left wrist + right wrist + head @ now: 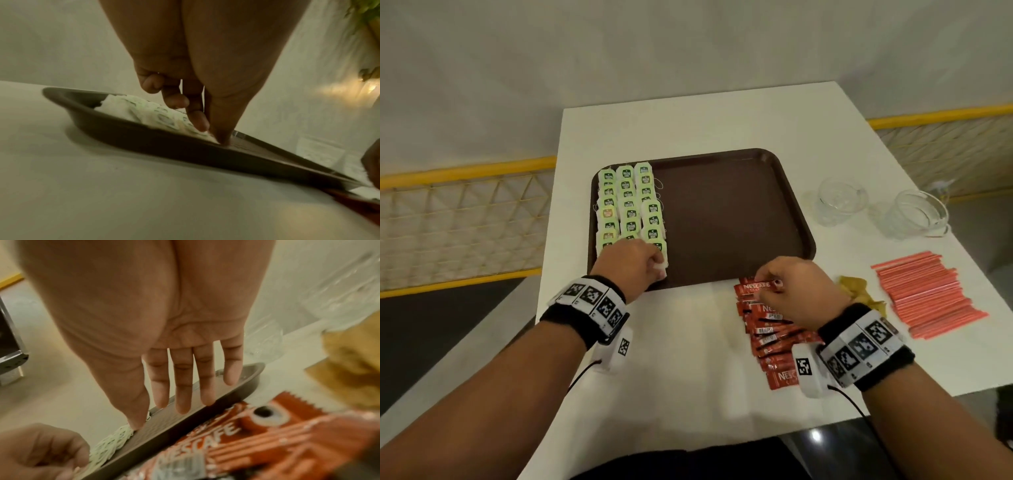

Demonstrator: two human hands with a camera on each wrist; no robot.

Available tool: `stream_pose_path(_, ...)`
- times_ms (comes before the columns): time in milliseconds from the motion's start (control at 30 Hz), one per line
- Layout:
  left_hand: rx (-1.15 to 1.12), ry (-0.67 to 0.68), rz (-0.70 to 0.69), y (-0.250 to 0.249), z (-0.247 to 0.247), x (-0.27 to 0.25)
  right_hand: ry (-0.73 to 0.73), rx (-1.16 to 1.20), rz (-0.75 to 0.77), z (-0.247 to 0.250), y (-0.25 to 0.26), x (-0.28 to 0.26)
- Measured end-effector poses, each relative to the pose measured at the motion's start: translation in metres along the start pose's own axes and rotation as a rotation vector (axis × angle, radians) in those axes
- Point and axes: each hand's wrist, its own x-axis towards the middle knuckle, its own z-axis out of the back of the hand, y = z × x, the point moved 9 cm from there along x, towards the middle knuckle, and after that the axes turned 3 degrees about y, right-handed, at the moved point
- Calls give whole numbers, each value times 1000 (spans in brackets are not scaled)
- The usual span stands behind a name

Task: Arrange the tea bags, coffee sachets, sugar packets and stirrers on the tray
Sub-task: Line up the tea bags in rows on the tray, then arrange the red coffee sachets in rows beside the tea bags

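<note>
Brown plastic tray (722, 212) sits in the middle of the white surface (688, 325), and its left side is already packed with three neat columns of green-and-white tea bags (628, 205). The left hand (631, 262) is down at the near end of those columns with its grip curled and pinched on the last white tea bag (661, 269), right by the tray's front edge. The right hand (803, 284) hangs over the pile of red Nescafe coffee sachets (774, 335), which lies on the surface just in front of the tray. From the head view it looks like it's touching the top sachet (756, 286), but the right wrist view shows the fingers (183, 386) out straight and apart, not clamped on anything. Further right there's a crumpled heap of brownish sugar packets (859, 291), then a stack of pink-red stirrers (924, 294). Two clear glass cups (839, 202) stand beyond those.
</note>
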Motion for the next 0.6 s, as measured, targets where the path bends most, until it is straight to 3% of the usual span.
stream_pose_path(133,-165,-30,-106,-34,-2,-10,40,-121,-46,0,-13,-18)
stream_pose_path(333,-138,52,-314,-111,-29,-16,162,-141,-38,-2,-30,-28)
stream_pose_path(600,-4,146,-338,-176,-63,-11,286,-245,121,-10,-35,-16)
